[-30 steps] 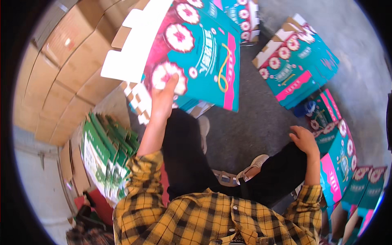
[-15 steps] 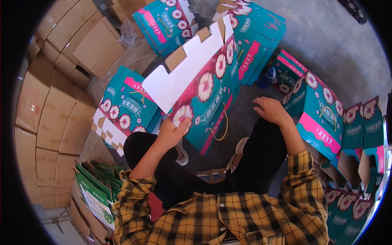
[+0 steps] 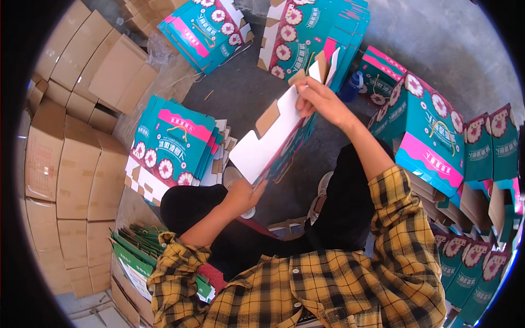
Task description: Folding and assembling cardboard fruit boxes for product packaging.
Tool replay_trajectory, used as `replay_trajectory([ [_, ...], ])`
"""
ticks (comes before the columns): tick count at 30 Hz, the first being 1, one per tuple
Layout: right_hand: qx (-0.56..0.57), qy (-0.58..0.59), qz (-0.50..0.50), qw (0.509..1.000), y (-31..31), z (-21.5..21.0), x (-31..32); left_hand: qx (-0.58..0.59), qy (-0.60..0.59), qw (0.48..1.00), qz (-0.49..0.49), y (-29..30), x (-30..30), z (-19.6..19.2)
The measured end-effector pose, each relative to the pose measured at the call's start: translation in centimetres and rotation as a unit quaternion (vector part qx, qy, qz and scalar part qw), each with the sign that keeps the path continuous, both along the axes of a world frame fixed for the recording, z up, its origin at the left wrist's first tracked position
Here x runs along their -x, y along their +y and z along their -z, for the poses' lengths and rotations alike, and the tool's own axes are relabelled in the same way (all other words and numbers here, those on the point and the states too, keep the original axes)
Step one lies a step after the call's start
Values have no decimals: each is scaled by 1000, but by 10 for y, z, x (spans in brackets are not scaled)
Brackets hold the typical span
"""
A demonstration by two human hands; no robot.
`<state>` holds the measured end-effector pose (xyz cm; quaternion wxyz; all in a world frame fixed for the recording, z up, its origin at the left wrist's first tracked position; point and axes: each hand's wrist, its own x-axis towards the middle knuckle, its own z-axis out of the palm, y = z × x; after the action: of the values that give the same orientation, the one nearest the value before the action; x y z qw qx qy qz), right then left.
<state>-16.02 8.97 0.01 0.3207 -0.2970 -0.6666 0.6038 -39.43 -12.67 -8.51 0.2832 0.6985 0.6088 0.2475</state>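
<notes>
A teal gift box [image 3: 295, 143] with dark red flower pictures and a cord handle is held up in front of my knees, tilted. Its white top flap [image 3: 269, 134], cut with notches that show brown cardboard, faces up. My left hand [image 3: 243, 198] grips the near lower end, fingers partly behind the panel. At the far end my right hand [image 3: 322, 103] has its fingers closed around the edge of the flaps, beside a small raised end flap [image 3: 322, 64]. The right fingertips are partly hidden by the cardboard.
Stacks of flat teal boxes lie at the left [image 3: 174, 143], far left [image 3: 205, 34] and far middle [image 3: 306, 38]. Standing teal boxes [image 3: 429, 131] line the right, near a blue bottle [image 3: 351, 86]. Brown cartons [image 3: 46, 158] and green folded boxes [image 3: 136, 249] are on the left.
My right hand has moved up and left from beside the right knee onto the box's far end. The box has turned so its flap side faces up more.
</notes>
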Motion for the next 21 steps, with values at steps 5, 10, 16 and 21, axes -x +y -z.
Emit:
replay_trajectory([
  [5,93,-92,-66,989,1,5,5,62,-17,998,11,-4,5,-1],
  [10,36,-97,-28,994,-9,6,14,97,-122,988,-12,-8,-3,-8],
  [16,-43,-74,13,996,-31,13,12,277,7,940,200,21,10,-59],
  [21,-198,-155,-5,968,-41,11,17,192,-255,945,75,26,28,-60],
])
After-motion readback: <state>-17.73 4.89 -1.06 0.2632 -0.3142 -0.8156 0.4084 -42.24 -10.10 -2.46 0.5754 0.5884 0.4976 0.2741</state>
